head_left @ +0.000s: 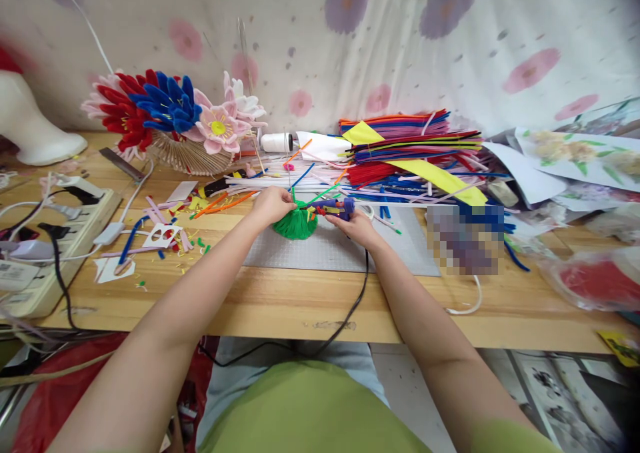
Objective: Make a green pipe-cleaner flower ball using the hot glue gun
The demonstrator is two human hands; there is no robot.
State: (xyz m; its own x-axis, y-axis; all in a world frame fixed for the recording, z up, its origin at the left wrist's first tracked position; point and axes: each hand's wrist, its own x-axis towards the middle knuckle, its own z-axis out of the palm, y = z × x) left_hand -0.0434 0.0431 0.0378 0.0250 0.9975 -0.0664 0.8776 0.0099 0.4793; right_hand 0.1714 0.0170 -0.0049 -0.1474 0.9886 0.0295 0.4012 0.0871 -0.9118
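My right hand (354, 225) is wrapped round a blue-purple hot glue gun (337, 207), with a long white glue stick out of its back. The gun's nozzle points left, close to my left hand (274, 205). The fingers of that hand are pinched at the top of a round green fuzzy piece (296, 225), which looks made of pipe cleaners. Thin green stems rise beside the fingertips. Under both hands lies a grey cutting mat (400, 243). From the gun, a black cord (357, 303) drops over the table edge.
Bundles of coloured pipe cleaners (415, 143) lie behind the mat. Pipe-cleaner flowers (167, 106) stand at the back left, near a white thread spool (277, 143). A power strip (75, 253) with cables sits at the left, with scraps nearby. Plastic bags (595, 273) lie at the right.
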